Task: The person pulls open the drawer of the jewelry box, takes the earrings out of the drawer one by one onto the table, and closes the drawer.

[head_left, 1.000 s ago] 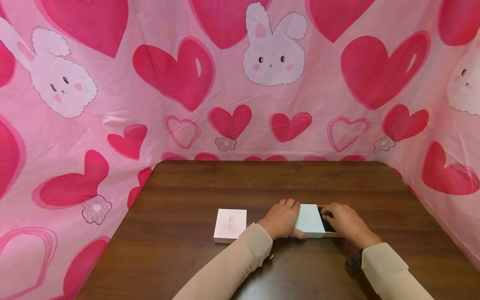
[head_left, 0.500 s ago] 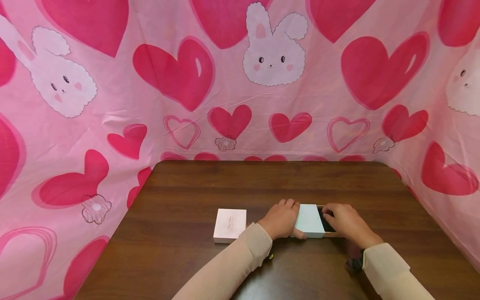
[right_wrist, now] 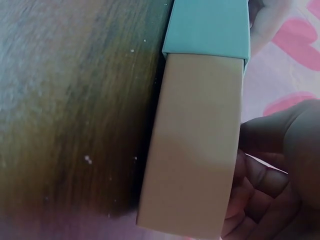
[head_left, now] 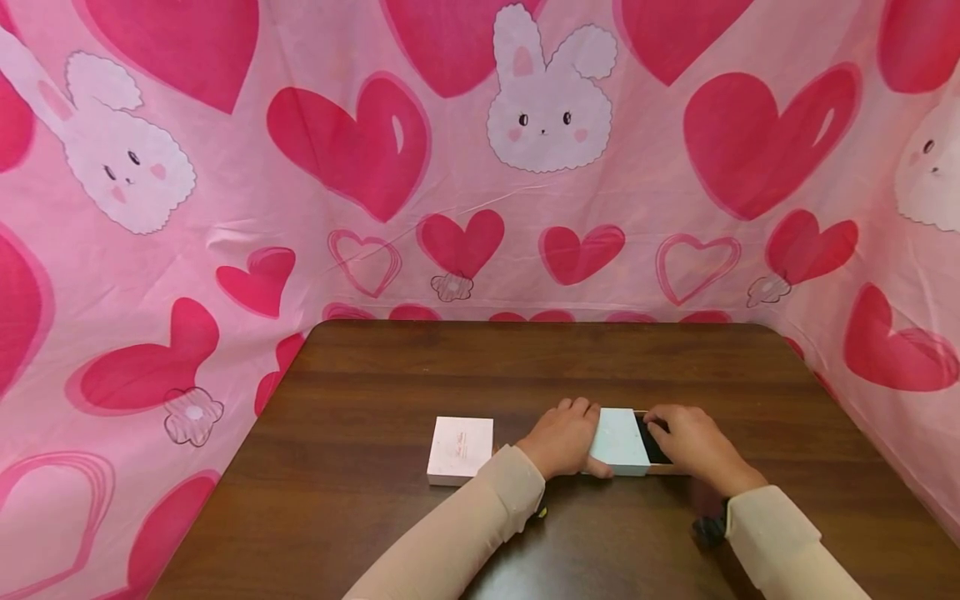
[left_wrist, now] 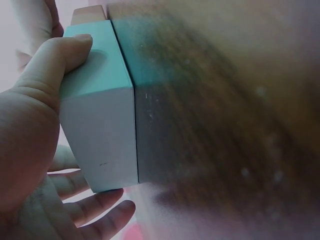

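A pale mint sliding box lies on the table, its sleeve (head_left: 621, 440) partly off a tan drawer (right_wrist: 195, 135) that sticks out to the right. Dark interior shows in the drawer's open top. My left hand (head_left: 562, 439) grips the sleeve's left end, with the thumb (left_wrist: 75, 52) on the near side and the fingers reaching round the far side. At the drawer's right part, my right hand (head_left: 693, 446) holds it with curled fingers (right_wrist: 260, 175). Its palm hides the drawer's end, and whether anything lies inside cannot be seen.
A pink-white square box (head_left: 461, 450) with faint lettering sits left of my left hand, partly behind the sleeve of that arm. The brown wooden table (head_left: 525, 358) ends at a pink cloth (head_left: 637, 192) with hearts and rabbits.
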`<state>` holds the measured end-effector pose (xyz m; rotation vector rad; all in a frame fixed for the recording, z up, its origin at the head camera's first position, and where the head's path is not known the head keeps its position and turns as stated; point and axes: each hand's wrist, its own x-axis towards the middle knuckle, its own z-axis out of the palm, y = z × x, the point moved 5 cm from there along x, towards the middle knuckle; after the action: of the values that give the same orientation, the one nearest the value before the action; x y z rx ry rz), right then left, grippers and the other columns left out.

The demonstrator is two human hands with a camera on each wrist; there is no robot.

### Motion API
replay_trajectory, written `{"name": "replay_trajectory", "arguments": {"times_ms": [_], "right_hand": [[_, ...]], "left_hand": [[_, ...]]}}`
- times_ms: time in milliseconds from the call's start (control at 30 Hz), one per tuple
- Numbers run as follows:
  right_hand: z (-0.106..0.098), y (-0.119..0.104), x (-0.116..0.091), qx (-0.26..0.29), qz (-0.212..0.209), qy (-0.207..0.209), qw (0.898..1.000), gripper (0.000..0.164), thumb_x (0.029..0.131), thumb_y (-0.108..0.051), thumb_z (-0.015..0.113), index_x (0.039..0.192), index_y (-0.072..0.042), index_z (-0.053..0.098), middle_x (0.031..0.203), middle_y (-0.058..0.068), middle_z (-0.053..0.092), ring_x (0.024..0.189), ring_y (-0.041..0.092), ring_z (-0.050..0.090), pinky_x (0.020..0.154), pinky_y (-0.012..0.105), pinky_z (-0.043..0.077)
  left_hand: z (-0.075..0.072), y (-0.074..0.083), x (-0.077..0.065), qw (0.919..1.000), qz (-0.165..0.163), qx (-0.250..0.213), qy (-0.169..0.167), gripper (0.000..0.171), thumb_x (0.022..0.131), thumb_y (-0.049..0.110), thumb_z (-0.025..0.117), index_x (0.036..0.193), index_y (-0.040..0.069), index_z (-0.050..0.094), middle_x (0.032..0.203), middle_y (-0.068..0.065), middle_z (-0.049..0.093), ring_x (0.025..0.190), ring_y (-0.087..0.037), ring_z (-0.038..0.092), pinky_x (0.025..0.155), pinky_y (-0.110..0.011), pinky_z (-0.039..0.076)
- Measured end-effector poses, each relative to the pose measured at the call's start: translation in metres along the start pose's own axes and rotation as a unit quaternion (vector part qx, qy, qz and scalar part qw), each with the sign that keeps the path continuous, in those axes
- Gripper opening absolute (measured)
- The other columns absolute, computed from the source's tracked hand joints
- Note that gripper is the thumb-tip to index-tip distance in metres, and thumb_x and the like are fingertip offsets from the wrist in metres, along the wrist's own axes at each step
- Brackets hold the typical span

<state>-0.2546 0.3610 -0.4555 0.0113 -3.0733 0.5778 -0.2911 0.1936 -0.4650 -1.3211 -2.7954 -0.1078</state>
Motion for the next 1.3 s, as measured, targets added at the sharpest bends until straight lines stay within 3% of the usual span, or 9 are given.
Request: {"name": "replay_trajectory", "arguments": {"times_ms": [267,533,933,1300], "right_hand": [[-0.0024,0.0000,-0.0019,-0.001,-0.013,0.007,1.000,0.015,0.084,-0.021,0.063,0.096,-0.014,0.065,0.091,0.002,0.062,0.076,0.017,0.053,0.072,0.043,0.044],[-0.0015,0.0011,-0.0029,0.004,0.003,-0.009,1.000,0.013,0.082,-0.019,0.064,0.094,-0.015,0.064,0.085,0.000,0.059,0.070,0.017,0.048,0.064,0.035,0.044],[-0.0053,0.0003,-0.0052,-0.009,-0.016,0.010,1.000,0.015,0.082,-0.014,0.064,0.097,-0.011,0.066,0.092,0.005,0.062,0.078,0.020,0.053,0.076,0.048,0.043],[-0.0068,0.0016,-0.0055,-0.027,-0.053,0.051,0.997,0.015,0.080,-0.011,0.066,0.094,-0.010,0.068,0.092,0.006,0.063,0.082,0.023,0.058,0.075,0.048,0.043]], "left_hand": [[-0.0002,0.0003,-0.0003,1.0000,-0.003,0.006,-0.002,0.099,0.058,0.075,0.057,0.132,0.011,0.040,0.121,0.001,0.042,0.103,-0.015,0.040,0.088,-0.028,0.036],[-0.0002,0.0001,-0.0003,1.0000,-0.005,-0.003,-0.002,0.099,0.058,0.074,0.058,0.132,0.012,0.040,0.120,0.002,0.042,0.103,-0.015,0.039,0.088,-0.028,0.036],[-0.0001,-0.0001,-0.0007,0.9999,-0.007,-0.006,-0.009,0.099,0.058,0.074,0.058,0.132,0.012,0.040,0.121,0.002,0.042,0.105,-0.015,0.039,0.089,-0.029,0.036],[0.0016,-0.0006,0.0004,0.9999,-0.004,-0.005,-0.012,0.100,0.058,0.075,0.056,0.134,0.011,0.038,0.123,0.001,0.041,0.106,-0.015,0.039,0.090,-0.029,0.036]]}}
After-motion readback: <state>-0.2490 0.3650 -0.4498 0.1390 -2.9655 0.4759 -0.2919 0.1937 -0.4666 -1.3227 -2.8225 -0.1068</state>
